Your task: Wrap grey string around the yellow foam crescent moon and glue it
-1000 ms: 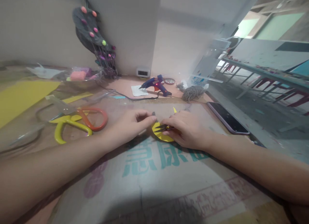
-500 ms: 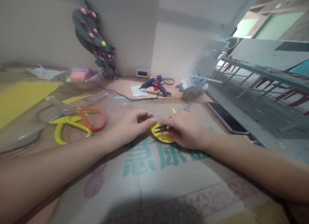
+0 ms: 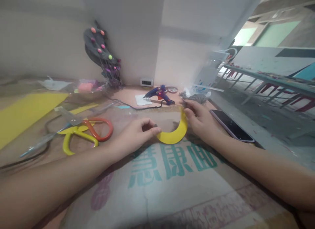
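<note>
A yellow crescent (image 3: pixel 173 137), which looks like paper, curves between my two hands above the sack-like sheet. My left hand (image 3: pixel 140 132) pinches its left end between thumb and fingertips, with a small dark bit at the fingertips. At the crescent's raised right end, my right hand (image 3: pixel 200 119) is closed, its thumb and index finger at the tip. A small dark spot shows by the right fingertips, too blurred to name. The small dark snips seen earlier are not visible now. Left of my left hand lie large scissors (image 3: pixel 94 132) with orange and yellow handles.
Behind the hands, a blue glue gun (image 3: pixel 158 93) with a lit red light rests by a white pad (image 3: pixel 142 100). Grey yarn (image 3: pixel 197 98) lies beyond my right hand, a phone (image 3: pixel 231 125) at the right edge. Yellow sheet (image 3: pixel 29 112) lies left; a decorated grey crescent (image 3: pixel 95 50) leans against the wall.
My right hand has moved up and away, to the crescent's right end. The snips that pointed out of it over the crescent have gone from sight. The crescent's inner curve now shows open.
</note>
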`<state>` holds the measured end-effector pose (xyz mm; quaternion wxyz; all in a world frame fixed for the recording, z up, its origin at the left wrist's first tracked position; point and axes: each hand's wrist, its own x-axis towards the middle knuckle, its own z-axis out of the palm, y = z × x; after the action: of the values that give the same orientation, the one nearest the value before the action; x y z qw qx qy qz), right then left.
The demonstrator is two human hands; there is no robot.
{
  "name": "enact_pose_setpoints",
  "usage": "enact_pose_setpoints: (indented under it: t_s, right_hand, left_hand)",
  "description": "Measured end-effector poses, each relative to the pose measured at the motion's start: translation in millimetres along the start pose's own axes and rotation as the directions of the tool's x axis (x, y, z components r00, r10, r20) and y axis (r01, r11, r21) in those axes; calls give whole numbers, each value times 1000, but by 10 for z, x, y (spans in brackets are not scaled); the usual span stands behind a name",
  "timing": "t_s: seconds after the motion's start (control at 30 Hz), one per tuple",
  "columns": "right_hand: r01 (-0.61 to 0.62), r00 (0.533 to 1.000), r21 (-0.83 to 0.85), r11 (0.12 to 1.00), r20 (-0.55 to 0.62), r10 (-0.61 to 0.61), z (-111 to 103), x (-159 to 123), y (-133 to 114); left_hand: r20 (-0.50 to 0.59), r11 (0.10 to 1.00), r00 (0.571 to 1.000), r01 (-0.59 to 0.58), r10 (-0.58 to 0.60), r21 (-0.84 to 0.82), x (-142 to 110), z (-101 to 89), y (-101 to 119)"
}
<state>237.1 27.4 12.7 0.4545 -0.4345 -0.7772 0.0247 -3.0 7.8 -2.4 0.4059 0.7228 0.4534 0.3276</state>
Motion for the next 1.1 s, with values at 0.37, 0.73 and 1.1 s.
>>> enact_pose_setpoints:
  t_s: [0.37, 0.73, 1.1]
  right_hand:
    - [341, 931, -139, 930, 189, -313, 300, -125, 227]
    - [179, 948, -163, 970, 291, -127, -78, 139, 16]
    - [-179, 891, -178, 968, 387, 236, 359, 925, 448]
  left_hand:
    - [89, 988, 995, -35, 49, -151, -36, 28, 38]
    - [19, 989, 999, -41, 44, -139, -21, 60, 37]
    - [18, 991, 1000, -9, 12, -135, -11, 55, 28]
